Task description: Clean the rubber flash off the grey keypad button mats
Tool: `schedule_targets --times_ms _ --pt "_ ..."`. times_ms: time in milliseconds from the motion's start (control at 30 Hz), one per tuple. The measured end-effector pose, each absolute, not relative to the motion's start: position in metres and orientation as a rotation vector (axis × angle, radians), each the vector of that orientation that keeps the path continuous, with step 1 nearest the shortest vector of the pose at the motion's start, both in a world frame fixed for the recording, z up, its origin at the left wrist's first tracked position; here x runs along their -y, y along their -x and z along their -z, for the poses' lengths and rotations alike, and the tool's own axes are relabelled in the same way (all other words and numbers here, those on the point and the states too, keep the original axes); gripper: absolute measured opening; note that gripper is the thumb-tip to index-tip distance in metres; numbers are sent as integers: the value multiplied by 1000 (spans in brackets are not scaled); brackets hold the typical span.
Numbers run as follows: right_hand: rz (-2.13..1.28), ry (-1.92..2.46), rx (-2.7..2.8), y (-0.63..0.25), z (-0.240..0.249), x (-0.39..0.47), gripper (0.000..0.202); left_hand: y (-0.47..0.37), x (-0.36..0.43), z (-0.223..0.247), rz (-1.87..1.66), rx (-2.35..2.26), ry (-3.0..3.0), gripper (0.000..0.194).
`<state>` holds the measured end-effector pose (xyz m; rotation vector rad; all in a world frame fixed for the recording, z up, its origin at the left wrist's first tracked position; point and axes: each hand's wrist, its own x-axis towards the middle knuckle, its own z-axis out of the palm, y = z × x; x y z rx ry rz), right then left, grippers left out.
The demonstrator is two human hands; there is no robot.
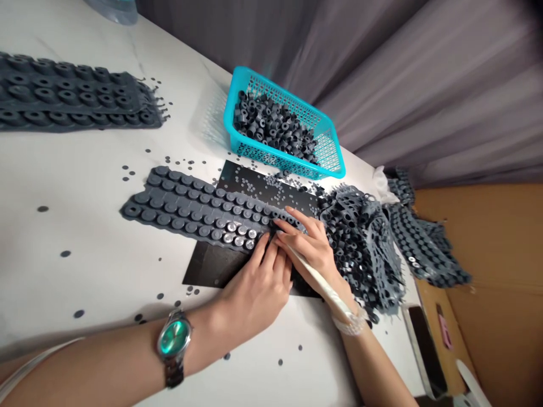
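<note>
Head view: we find the studded sheet (175, 199) running lengthwise leftward and away from both hands' fingers; left hand (257, 291) nearer its silver studs (241, 230), grip indeterminable; right hand (317, 251) grasps a white stick (316, 275).

stacked strips (68, 93) cropped at left, sheet (182, 202) partly behind right hand (316, 254)

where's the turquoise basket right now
In the head view, the turquoise basket stands on the white table, upper middle and just right of centre, between the black mat and the grey curtain.
</note>
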<state>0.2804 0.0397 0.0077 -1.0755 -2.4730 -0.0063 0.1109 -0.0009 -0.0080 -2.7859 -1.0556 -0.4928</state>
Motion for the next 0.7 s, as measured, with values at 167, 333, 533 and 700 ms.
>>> schedule_targets --times_ms 167,333,533,700 --pt "146 1023 2490 -286 -6 -46 16 -111 1 7 477 1069 2801 51" --pt "295 1449 1968 -300 -7 -54 9 -112 1 10 449 1087 2817 54" --pt "54 1138 2381 -289 -7 -40 14 -112 0 7 508 1075 2781 48" --pt "6 1055 2453 -283 -6 -34 15 -112 1 6 501 1057 2780 47"
